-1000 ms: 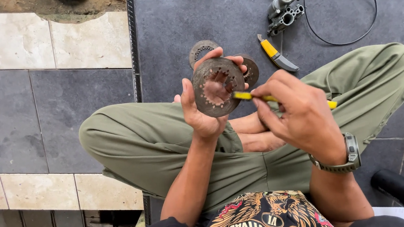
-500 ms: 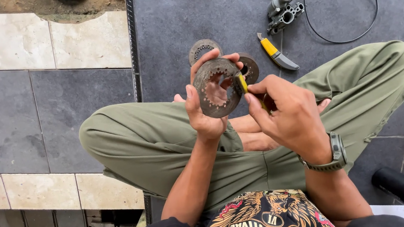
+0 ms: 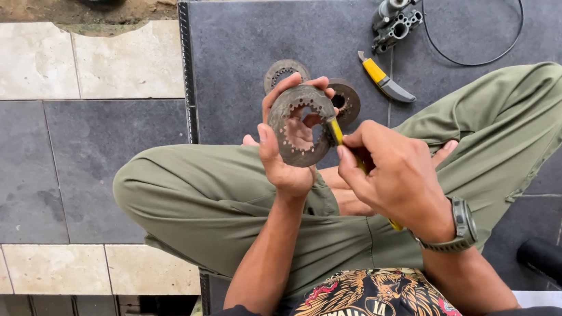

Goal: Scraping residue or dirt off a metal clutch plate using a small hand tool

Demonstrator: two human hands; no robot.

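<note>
Your left hand (image 3: 284, 157) holds a toothed metal ring (image 3: 300, 126) up in front of you, above your crossed legs. Its fingers (image 3: 318, 84) curl over the top edge while the thumb presses the lower left rim, so the grip is closed around the disc. The ring is flat, rusty brown and rough, with small teeth lining its inner opening. Your right hand (image 3: 393, 178) is closed around a yellow-handled tool (image 3: 335, 131); the fingers wrap the handle tightly, and the yellow shaft touches the ring's right edge. A short yellow end shows below your wrist. A grey metal watch (image 3: 463, 226) sits on that wrist.

On the dark grey floor tiles (image 3: 242, 38) behind the ring lie two more rusty discs (image 3: 283, 72), partly hidden by your fingers. Just beside them rests a small knife (image 3: 383, 77) with a yellow handle and a grey curved blade. Further back sits a grey cast-metal carburettor (image 3: 396, 16) with a black cable (image 3: 491, 55) looping away from it. Pale stone tiles (image 3: 66, 62) border the dark ones on the left. Your olive trousers (image 3: 209, 199) are smooth cloth, and a printed emblem in gold and red shows on your dark shirt (image 3: 367, 304).
</note>
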